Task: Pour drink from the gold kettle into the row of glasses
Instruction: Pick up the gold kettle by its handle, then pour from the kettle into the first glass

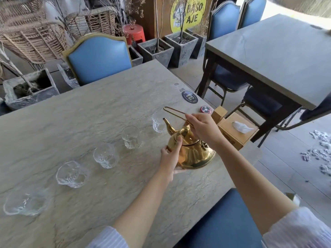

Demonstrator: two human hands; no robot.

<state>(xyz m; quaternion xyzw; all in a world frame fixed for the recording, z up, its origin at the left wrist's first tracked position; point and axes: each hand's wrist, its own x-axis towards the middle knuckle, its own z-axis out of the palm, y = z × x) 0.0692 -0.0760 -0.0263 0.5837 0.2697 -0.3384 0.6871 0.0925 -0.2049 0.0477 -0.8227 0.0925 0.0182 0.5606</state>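
Note:
The gold kettle (192, 153) is near the table's right edge, its spout pointing up and left toward the far glass (158, 123). My right hand (202, 129) grips the thin wire handle above the lid. My left hand (170, 154) is pressed against the kettle's left side and base. Several clear textured glasses run diagonally across the table: the near-left glass (25, 203), then another glass (72, 174), a third glass (105, 155), and a fourth glass (130, 137). All look empty.
A wooden tissue box (236, 130) stands just right of the kettle at the table (89, 113) edge, with a round red button (204, 109) and a dark round sticker (189, 97) beyond. Blue chairs (99, 57) sit across and beside me. A second table (277, 56) stands at right.

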